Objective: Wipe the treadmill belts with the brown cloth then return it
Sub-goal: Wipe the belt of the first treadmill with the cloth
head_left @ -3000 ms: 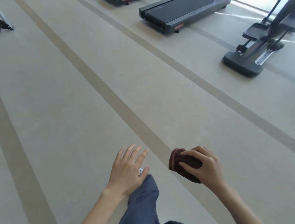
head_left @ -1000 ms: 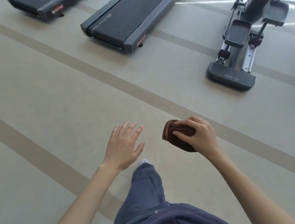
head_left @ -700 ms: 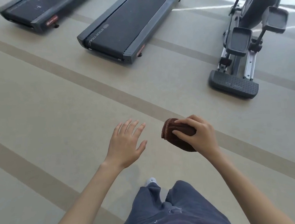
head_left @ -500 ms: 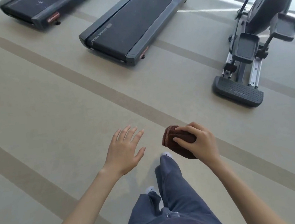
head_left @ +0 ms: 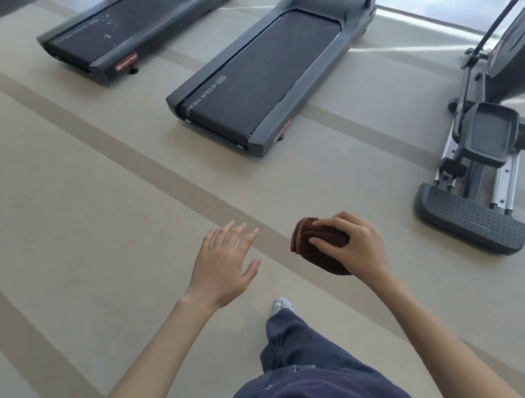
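Note:
My right hand (head_left: 355,246) grips a folded brown cloth (head_left: 312,242) in the air above the beige floor, fingers curled over its top. My left hand (head_left: 225,264) hovers beside it, fingers spread and holding nothing. Ahead stands a dark treadmill with a black belt (head_left: 269,74), its rear end nearest to me. A second treadmill belt (head_left: 122,23) lies further off to the left. Both hands are well short of the machines.
An elliptical trainer (head_left: 486,160) stands at the right, its ribbed rear foot on the floor. Darker stripes (head_left: 144,174) cross the beige floor diagonally. My leg in blue trousers and a light shoe (head_left: 281,305) show below my hands.
I have walked closer: the treadmills and elliptical have grown larger and come nearer in view. My hands keep the same pose, the right one still gripping the cloth.

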The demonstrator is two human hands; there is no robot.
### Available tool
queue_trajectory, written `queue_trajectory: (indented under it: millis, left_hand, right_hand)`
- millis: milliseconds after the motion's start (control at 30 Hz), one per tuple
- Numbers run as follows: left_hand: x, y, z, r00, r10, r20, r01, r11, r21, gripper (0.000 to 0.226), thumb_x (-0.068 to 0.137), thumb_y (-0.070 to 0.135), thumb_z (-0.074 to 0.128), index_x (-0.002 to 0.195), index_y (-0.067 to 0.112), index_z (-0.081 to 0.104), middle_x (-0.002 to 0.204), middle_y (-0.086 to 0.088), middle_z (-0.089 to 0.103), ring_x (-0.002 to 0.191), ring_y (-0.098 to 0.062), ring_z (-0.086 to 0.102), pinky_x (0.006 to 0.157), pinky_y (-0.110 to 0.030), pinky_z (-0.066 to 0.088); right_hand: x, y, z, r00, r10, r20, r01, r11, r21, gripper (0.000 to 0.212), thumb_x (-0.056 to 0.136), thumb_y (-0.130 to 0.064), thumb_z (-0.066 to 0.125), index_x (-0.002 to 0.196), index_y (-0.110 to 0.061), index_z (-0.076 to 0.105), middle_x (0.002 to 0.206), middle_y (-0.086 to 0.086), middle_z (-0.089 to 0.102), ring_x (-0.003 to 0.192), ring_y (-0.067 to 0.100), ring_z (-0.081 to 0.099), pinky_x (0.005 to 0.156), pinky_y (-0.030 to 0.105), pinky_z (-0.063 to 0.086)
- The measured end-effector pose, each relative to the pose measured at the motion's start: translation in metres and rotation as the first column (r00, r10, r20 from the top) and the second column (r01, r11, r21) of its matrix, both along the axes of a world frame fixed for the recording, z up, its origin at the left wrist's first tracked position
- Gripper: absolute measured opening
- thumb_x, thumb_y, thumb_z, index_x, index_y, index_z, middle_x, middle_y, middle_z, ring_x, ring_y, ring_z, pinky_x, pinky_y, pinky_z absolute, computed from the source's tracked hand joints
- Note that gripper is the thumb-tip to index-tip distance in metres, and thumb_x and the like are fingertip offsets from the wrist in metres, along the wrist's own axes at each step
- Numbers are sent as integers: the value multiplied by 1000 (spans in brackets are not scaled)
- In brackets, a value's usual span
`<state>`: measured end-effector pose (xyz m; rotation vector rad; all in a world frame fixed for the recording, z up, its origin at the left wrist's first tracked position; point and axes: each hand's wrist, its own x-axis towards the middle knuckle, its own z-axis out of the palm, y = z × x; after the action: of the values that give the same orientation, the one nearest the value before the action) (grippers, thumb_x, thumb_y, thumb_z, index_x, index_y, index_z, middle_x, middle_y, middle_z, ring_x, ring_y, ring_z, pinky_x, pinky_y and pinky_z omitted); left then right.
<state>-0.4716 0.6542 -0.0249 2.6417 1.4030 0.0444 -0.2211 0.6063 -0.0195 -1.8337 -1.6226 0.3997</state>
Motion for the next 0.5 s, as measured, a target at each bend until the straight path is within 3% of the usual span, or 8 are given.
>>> queue_trajectory:
  millis: [200, 400, 500]
  left_hand:
    - [38, 103, 6, 999, 14, 37, -15, 1000, 11, 56, 89, 46, 36, 136, 19, 48, 137, -6, 51, 131, -27, 41, 110, -45, 29]
    - [59, 179, -7, 1000, -4, 13, 4, 1000, -21, 60, 88, 48, 28, 136, 18, 48, 137, -6, 51, 132, -26, 41, 110, -44, 29]
    - [68, 224, -14, 1000, 3, 7, -3, 999, -35, 56, 88, 46, 36, 134, 18, 51, 135, -7, 53, 129, -27, 44, 108, -45, 31]
  right_hand:
    - [33, 107, 15, 1000, 25, 16, -26, 999, 47, 23, 72, -31, 81, 93, -25, 74, 86, -7, 65, 82, 19, 62, 73, 42, 49]
    - [57, 176, 2, 1000, 23, 16, -23, 1000, -8, 23, 72, -30, 82, 92, -25, 74, 86, -7, 66, 82, 19, 62, 72, 42, 49]
    - [69, 217, -7, 1000, 27, 11, -27, 999, -44, 23, 71, -29, 82, 92, -23, 75, 86, -5, 66, 81, 20, 62, 72, 43, 49]
